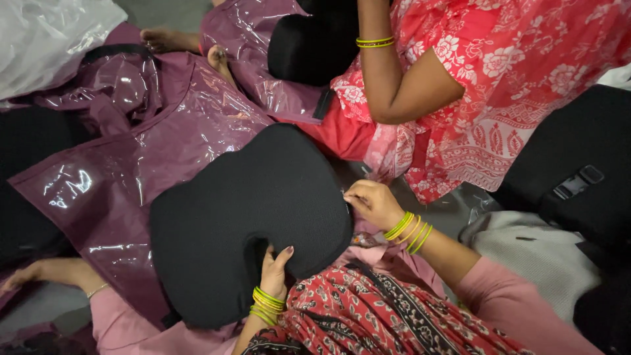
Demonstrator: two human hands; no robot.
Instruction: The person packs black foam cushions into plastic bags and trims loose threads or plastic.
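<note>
Cushion, black and contoured with a notch in its near edge, lies tilted across the person's lap in the middle of the view. Left hand grips that near edge beside the notch, thumb on top and fingers curled underneath. Right hand is closed in a pinch at the cushion's right edge, fingertips together on the seam there. Both wrists carry yellow-green bangles.

Glossy maroon plastic covers spread under and to the left of the cushion, crumpled and shining. Just behind the cushion sits another person in red floral clothing, whose bent arm hangs close over the cushion's far right corner; a second black cushion rests in that person's lap, partly inside a maroon cover. Bare feet show at the top left. Clear plastic sheet fills the upper left corner. At the right lies a black bag with a buckle, well apart from the hands.
</note>
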